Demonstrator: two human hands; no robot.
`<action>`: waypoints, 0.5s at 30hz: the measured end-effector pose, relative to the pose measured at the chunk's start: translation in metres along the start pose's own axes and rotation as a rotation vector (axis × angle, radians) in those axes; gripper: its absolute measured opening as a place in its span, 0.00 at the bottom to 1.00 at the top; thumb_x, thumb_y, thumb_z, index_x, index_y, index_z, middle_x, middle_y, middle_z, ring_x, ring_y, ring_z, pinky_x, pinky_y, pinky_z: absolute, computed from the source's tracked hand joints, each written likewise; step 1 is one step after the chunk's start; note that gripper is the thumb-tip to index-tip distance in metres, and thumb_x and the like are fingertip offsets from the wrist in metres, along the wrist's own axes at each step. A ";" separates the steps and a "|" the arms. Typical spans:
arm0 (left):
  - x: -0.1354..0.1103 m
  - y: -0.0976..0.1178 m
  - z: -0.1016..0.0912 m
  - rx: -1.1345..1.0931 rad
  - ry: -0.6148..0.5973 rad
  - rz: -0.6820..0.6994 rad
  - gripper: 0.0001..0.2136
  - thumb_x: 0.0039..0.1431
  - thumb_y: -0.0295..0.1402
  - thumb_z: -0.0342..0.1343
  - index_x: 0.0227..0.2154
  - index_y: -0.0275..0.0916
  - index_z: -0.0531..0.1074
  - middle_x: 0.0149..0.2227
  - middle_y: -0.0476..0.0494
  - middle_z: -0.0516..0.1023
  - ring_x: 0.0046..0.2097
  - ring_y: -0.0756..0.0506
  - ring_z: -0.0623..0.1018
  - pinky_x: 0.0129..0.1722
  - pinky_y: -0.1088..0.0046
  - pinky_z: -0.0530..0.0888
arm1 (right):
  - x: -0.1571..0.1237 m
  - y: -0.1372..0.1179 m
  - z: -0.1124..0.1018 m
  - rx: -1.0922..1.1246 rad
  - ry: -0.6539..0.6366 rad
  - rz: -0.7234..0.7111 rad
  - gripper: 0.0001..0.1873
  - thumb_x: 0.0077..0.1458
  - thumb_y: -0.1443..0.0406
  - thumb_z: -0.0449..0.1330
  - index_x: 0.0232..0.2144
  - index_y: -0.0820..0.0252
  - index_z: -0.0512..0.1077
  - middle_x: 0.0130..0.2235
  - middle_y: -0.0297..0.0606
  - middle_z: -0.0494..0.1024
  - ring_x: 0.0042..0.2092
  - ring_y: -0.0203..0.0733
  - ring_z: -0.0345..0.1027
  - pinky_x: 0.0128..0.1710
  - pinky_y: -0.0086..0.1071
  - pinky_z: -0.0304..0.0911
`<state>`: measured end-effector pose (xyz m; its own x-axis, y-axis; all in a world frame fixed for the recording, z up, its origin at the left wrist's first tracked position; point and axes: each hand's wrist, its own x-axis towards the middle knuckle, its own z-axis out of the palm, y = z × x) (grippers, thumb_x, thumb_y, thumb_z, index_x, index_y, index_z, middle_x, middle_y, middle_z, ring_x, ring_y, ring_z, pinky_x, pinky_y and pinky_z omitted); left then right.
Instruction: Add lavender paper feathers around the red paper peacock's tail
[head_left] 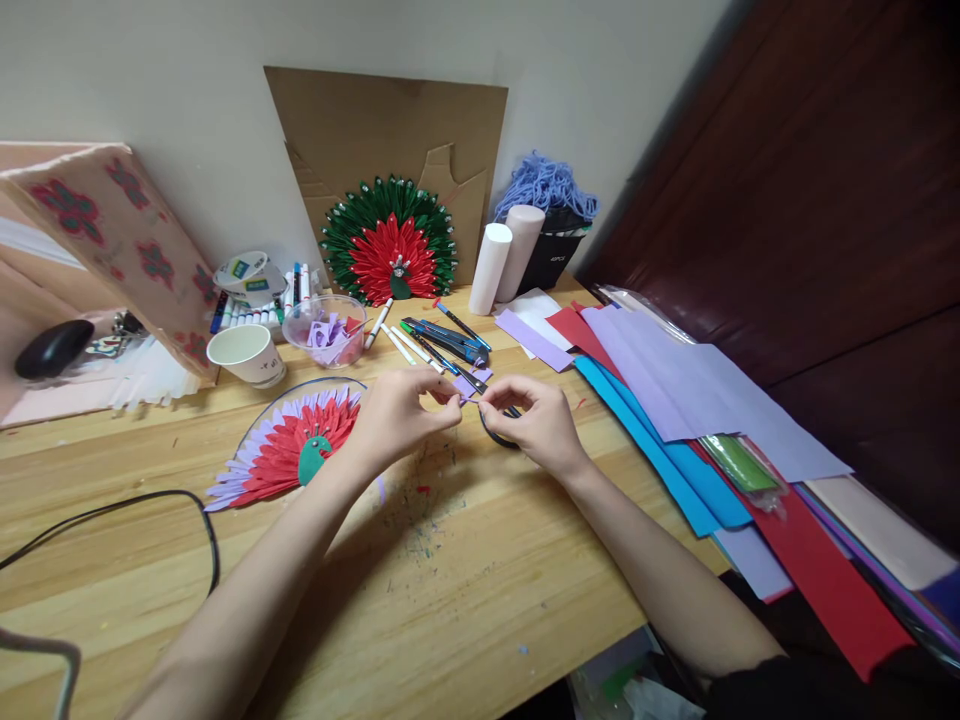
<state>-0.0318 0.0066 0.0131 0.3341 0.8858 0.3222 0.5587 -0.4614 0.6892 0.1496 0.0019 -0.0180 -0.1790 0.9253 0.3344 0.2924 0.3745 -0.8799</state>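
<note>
Between my two hands runs a small strip of purple paper (471, 401), its ends pinched in the fingertips. My left hand (401, 412) is closed on one end, my right hand (538, 418) on the other. Just behind the fingers lie scissors (498, 432) with black handles, partly hidden by my right hand. Purple paper scraps (480, 376) rest near the blades. Left of my left hand, partly covered by my forearm, lies a paper peacock (277, 445) with red and lilac feathers and a green body.
A finished-looking green and red peacock (397, 240) leans on cardboard (375, 110). A utility knife (446, 340), markers (379, 325), a scrap bowl (295, 326) and a paper cup (247, 357) stand behind my hands. Coloured paper sheets (675, 390) pile up at right; a black cable (112, 508) crosses the left.
</note>
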 end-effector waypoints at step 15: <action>0.003 -0.007 0.002 -0.502 -0.078 -0.315 0.12 0.49 0.40 0.58 0.28 0.34 0.76 0.30 0.42 0.79 0.33 0.48 0.76 0.36 0.74 0.70 | -0.004 -0.010 0.007 -0.078 0.100 -0.163 0.03 0.49 0.69 0.59 0.29 0.59 0.72 0.29 0.34 0.74 0.29 0.34 0.68 0.32 0.29 0.66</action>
<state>-0.0335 0.0127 0.0077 0.2756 0.9611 0.0170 0.2194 -0.0801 0.9723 0.1412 -0.0056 -0.0131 -0.1368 0.8519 0.5055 0.3402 0.5197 -0.7837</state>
